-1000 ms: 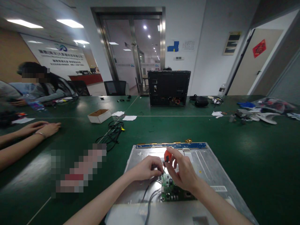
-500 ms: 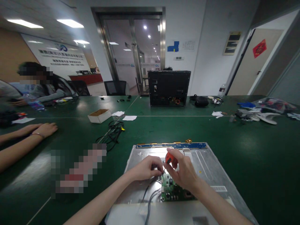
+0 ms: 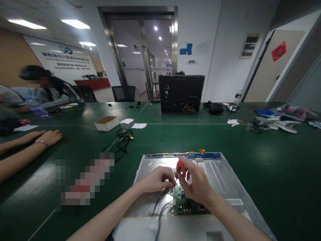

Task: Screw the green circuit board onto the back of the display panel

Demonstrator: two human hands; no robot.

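The metal monitor back panel (image 3: pixel 218 177) lies flat on the green table (image 3: pixel 276 160), stiff and likely sharp-edged, best gripped by its rims. The small green circuit board (image 3: pixel 184 204) on its near half looks fragile, to be held by its edges. Above the board, the right hand (image 3: pixel 197 184) pinches an orange-handled screwdriver (image 3: pixel 179 166) upright, while the left hand (image 3: pixel 156 180) is closed about the shaft, though the tip and screw are hidden.

**Table layout, near edge outward**

Metal panel (image 3: pixel 225 177) lies on the table (image 3: pixel 276 160), nearest the wearer. Circuit board (image 3: pixel 184 204) sits on it, under both hands: left hand (image 3: pixel 156 179) beside right hand (image 3: pixel 197 182). Cable coil (image 3: pixel 120 140) behind-left; cardboard box (image 3: pixel 106 123) beyond it. Computer case (image 3: pixel 181 93) stands behind, centre.
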